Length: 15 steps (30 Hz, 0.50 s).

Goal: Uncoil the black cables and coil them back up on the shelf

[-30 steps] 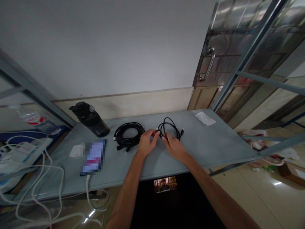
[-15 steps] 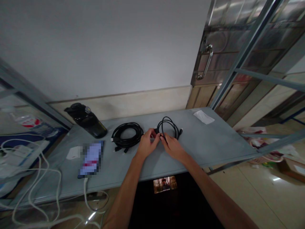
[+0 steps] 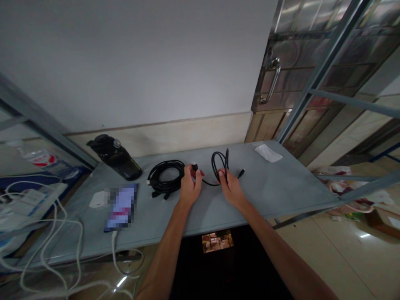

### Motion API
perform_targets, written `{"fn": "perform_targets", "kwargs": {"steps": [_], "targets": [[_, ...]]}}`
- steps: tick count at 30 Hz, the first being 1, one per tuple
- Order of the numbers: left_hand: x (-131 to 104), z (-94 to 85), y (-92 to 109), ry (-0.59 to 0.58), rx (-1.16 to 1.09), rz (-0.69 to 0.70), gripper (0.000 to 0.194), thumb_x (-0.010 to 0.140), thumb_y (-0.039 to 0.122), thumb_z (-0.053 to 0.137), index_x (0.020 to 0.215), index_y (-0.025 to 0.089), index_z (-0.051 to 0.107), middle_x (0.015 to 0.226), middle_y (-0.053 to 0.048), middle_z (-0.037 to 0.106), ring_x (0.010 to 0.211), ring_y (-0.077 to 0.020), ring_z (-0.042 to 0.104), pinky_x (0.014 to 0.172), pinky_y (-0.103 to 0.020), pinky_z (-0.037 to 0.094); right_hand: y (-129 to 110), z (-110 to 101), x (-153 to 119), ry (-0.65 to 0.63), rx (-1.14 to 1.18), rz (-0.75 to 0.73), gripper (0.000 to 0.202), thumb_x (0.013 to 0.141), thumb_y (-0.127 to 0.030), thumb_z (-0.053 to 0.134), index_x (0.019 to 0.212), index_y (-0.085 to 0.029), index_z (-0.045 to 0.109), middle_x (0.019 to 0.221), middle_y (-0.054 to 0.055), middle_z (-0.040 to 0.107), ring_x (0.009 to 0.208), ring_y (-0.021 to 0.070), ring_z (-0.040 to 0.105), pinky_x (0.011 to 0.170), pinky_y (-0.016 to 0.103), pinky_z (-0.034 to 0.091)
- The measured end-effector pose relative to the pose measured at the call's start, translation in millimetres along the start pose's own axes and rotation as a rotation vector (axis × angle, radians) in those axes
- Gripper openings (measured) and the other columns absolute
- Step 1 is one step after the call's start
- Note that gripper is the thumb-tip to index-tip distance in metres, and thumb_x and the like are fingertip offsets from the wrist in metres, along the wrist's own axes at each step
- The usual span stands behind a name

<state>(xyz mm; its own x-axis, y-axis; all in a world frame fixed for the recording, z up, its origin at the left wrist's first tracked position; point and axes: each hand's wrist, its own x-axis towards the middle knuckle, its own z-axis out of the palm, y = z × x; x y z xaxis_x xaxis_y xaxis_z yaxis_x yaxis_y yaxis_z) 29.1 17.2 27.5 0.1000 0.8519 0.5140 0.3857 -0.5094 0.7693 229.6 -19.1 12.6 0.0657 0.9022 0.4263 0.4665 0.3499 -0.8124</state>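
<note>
- Step in hand (judged): a black cable [image 3: 209,183] is being gathered into loops [image 3: 227,157] between both hands above the table [image 3: 265,187].
- Left hand: a plug [image 3: 195,167] at one end of the cable is pinched between thumb and forefinger of the left hand [image 3: 190,186].
- Right hand: the loops are grasped between thumb and fingers of the right hand [image 3: 231,187]; they are raised on edge above the grip.
- Cable position: the loops rise at the right hand's fingertips, and a single run is carried across the gap to the left hand. The second plug [image 3: 241,172] projects just beyond the right hand, on its right side.
- Adjacent item: a larger coil [image 3: 154,174] is located just left of the left hand. It is partly hidden by that hand; whether contact is made cannot be told.
- Next move (judged): the loops should be held firmly on the right while the free run is guided round by the left hand and laid against them.
- Caution (judged): if the right grip is relaxed, the loops may spring apart. The plug should be kept clear of the coil, where it could be snagged.
</note>
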Motion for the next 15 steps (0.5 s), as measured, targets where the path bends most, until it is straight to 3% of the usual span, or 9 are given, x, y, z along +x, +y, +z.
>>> {"fn": "perform_targets", "kwargs": {"steps": [5, 8, 12, 15], "targets": [[1, 0.3, -1, 0.132, -0.068, -0.027, 0.033, 0.118, 0.049, 0.047, 0.139, 0.023, 0.047, 0.096, -0.004, 0.079, 0.078, -0.0187, 0.073, 0.080, -0.034, 0.057, -1, -9, 2, 0.210, 0.086, 0.098, 0.050, 0.119, -0.061, 0.030, 0.095, -0.028, 0.057, 0.084, 0.007, 0.070, 0.083, 0.0276, 0.069, 0.081, 0.041, 0.058], [4, -0.7, 0, 0.220, -0.118, -0.041, 0.040, 0.119, 0.056, 0.043, 0.139, 0.021, 0.046, 0.091, -0.004, 0.076, 0.072, -0.0179, 0.071, 0.073, -0.033, 0.058, 0, -12, 4, 0.309, 0.119, 0.144, 0.051, 0.118, -0.062, 0.030, 0.096, -0.026, 0.059, 0.087, 0.007, 0.070, 0.084, 0.0270, 0.067, 0.084, 0.041, 0.057], [8, -2.2, 3, 0.270, -0.171, -0.056, 0.050, 0.117, 0.064, 0.043, 0.144, 0.021, 0.045, 0.087, -0.001, 0.073, 0.060, -0.0153, 0.065, 0.059, -0.029, 0.054, 2, -9, 6, 0.339, 0.154, 0.166, 0.054, 0.117, -0.066, 0.033, 0.096, -0.025, 0.061, 0.087, 0.006, 0.069, 0.084, 0.0241, 0.066, 0.083, 0.038, 0.056], [9, -2.0, 8, 0.275, -0.236, -0.077, 0.054, 0.114, 0.068, 0.051, 0.142, 0.022, 0.049, 0.077, 0.004, 0.070, 0.050, -0.0130, 0.057, 0.047, -0.026, 0.045, 5, -5, 6, 0.329, 0.180, 0.181, 0.055, 0.116, -0.069, 0.032, 0.096, -0.025, 0.059, 0.077, 0.003, 0.063, 0.070, 0.0218, 0.060, 0.068, 0.035, 0.053]]}}
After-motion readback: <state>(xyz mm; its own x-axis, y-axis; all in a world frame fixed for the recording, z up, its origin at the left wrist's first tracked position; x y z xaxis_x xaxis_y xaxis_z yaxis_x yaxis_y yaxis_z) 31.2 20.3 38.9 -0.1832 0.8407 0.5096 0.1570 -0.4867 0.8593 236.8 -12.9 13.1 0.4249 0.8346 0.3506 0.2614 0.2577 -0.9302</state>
